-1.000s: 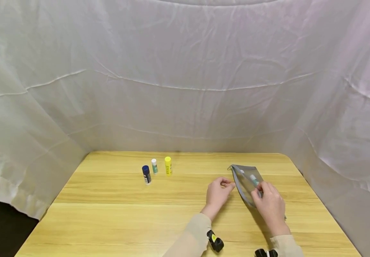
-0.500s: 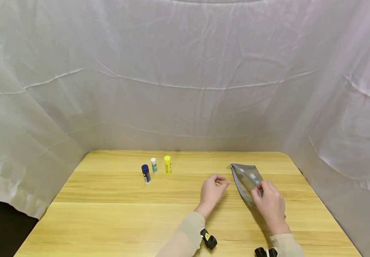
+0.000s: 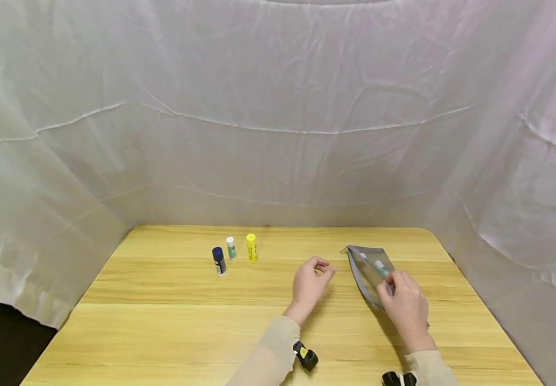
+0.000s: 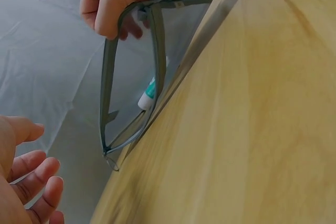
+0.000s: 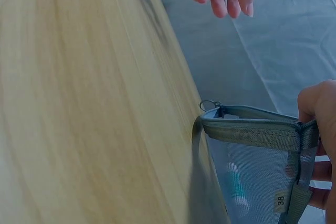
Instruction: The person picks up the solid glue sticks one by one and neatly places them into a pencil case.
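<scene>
My right hand (image 3: 407, 305) grips the edge of a grey mesh zip pouch (image 3: 373, 252), thumb on one side and fingers on the other. The pouch's mouth gapes, as the left wrist view shows. Inside it lies a white and green glue stick (image 4: 149, 96), visible through the mesh (image 5: 268, 163). A second small white end (image 3: 363, 256) shows near the far corner. My left hand (image 3: 309, 284) hovers left of the pouch, holding nothing, its fingers (image 4: 44, 174) loosely bent. Apart from the hands stand a dark blue glue stick (image 3: 219, 261), a white and green one (image 3: 231, 250) and a yellow one (image 3: 252, 249).
The three glue sticks stand upright at the back left of the wooden table (image 3: 162, 332). Pale curtains (image 3: 278, 171) hang behind the table and on both sides. A metal ring (image 5: 209, 105) hangs at the pouch's zip corner.
My left hand has moved left, away from the pouch's edge. The right hand and pouch have stayed almost still. The standing glue sticks have not moved.
</scene>
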